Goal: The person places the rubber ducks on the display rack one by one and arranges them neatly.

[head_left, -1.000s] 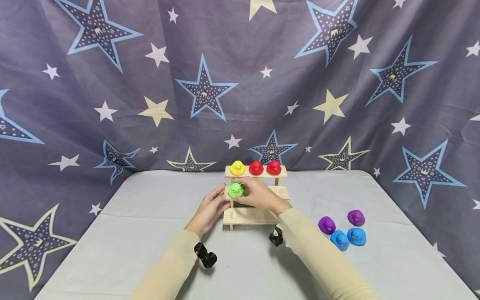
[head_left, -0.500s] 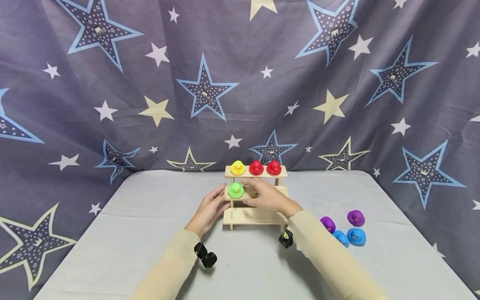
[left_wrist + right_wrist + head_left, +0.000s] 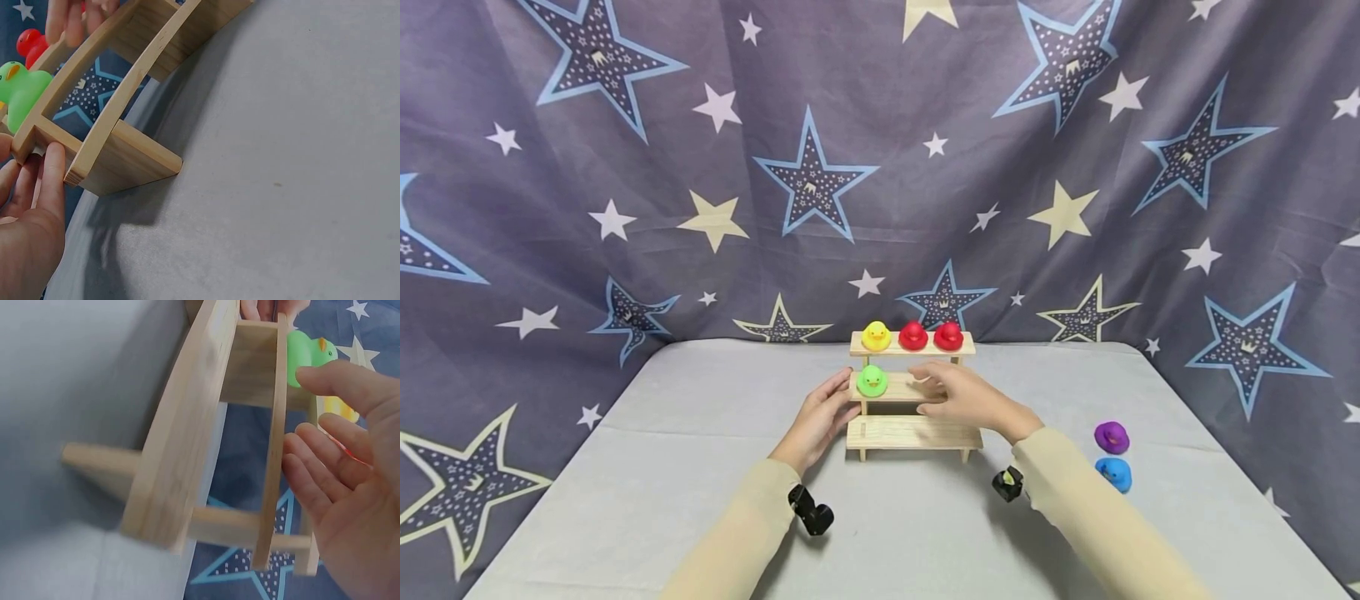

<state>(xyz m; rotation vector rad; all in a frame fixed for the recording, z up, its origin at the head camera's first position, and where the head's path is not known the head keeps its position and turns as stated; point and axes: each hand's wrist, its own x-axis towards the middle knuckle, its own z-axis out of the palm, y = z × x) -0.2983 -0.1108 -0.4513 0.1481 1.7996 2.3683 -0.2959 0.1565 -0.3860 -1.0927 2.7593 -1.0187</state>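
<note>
Currently, four ducks [image 3: 913, 336] shelved; purple duck [image 3: 1112, 437], blue duck [image 3: 1114, 474] apparently remaining on bench [image 3: 700, 400]. Left grip [image 3: 817, 421] pinches stand [image 3: 895, 432]; right grip [image 3: 972, 398] wide, empty.

Noted across rear and both sides: dark grey-purple backdrop [image 3: 917, 212], hanging in soft folds. Printed thereon: large dotted star [image 3: 809, 169] with light-blue border and small crown [image 3: 810, 188] near centre, repeated at varied angles; plain cream star [image 3: 713, 220]; smaller white star [image 3: 718, 107]; at lower left, cream-outlined star [image 3: 463, 479] with similar dotted filling. Noted below: pale grey table [image 3: 902, 529], matt in finish, rounded at far corners, far edge close to the backdrop. Faint crease [image 3: 640, 432] visible across the left portion. From left wrist view: small brownish mark [image 3: 277, 184] on the table surface.
</note>
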